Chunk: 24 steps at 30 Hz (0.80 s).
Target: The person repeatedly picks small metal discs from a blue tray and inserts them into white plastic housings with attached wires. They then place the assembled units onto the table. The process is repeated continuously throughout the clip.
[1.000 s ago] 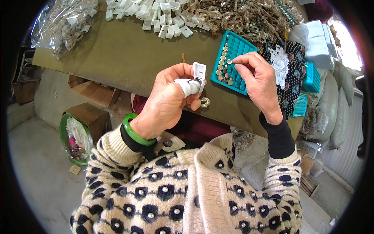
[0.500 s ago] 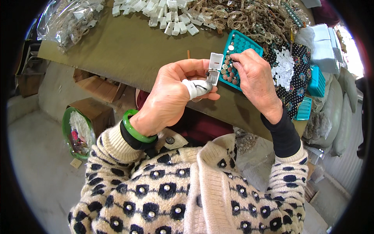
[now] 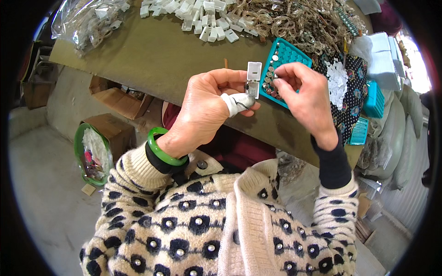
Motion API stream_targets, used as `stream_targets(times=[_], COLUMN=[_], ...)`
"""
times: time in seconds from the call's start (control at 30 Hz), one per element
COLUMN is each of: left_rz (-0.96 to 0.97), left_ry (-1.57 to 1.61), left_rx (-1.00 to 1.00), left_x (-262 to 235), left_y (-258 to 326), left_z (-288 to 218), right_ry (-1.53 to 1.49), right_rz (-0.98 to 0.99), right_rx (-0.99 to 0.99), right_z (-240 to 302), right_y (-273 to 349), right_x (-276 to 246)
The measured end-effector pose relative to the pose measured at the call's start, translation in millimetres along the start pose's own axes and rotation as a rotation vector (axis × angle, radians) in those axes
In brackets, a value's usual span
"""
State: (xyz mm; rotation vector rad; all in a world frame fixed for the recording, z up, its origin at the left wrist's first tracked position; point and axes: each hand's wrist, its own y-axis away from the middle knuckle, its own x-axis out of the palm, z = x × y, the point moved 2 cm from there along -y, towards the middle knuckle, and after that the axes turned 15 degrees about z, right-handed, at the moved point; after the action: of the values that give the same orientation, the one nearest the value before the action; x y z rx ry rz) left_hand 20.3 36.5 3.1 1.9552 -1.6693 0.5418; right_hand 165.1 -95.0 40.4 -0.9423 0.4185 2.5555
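Over the olive-brown bench (image 3: pixel 161 50), the left hand (image 3: pixel 203 94) holds a white hinged plastic box (image 3: pixel 254 70) open, presumably near the teal plastic tray (image 3: pixel 287 54) for easy reach; the right hand (image 3: pixel 309 94), narrowed, sits at round metallic discs (image 3: pixel 270 69), grip indeterminable.

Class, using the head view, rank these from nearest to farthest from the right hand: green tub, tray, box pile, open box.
1. Tray: right by the right hand, ahead and left.
2. Open box: to its left, in the left hand.
3. Box pile: upper left.
4. Green tub: far lower left.
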Motion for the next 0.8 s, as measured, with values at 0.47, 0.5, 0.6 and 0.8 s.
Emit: stream_targets(times=[0.47,0.5,0.6,0.8], left_rz=[0.038,0.049,0.080,0.081], left_ry=[0.033,0.057,0.078,0.068], left_rx=[0.034,0.042,0.045,0.051], left_x=[2.2,2.0,2.6,1.2], left_y=[9.0,9.2,9.9,11.0], left_z=[3.2,3.4,4.0,5.2], right_ry=[0.107,0.095,0.077,0.093], right_rz=[-0.294,-0.301,-0.338,-0.320], right_rx=[-0.395,-0.393,-0.388,-0.411], right_z=[26.6,26.9,28.0,29.0], right_y=[25.7,26.8,29.3,27.1], right_x=[45.9,45.7,43.8,42.6])
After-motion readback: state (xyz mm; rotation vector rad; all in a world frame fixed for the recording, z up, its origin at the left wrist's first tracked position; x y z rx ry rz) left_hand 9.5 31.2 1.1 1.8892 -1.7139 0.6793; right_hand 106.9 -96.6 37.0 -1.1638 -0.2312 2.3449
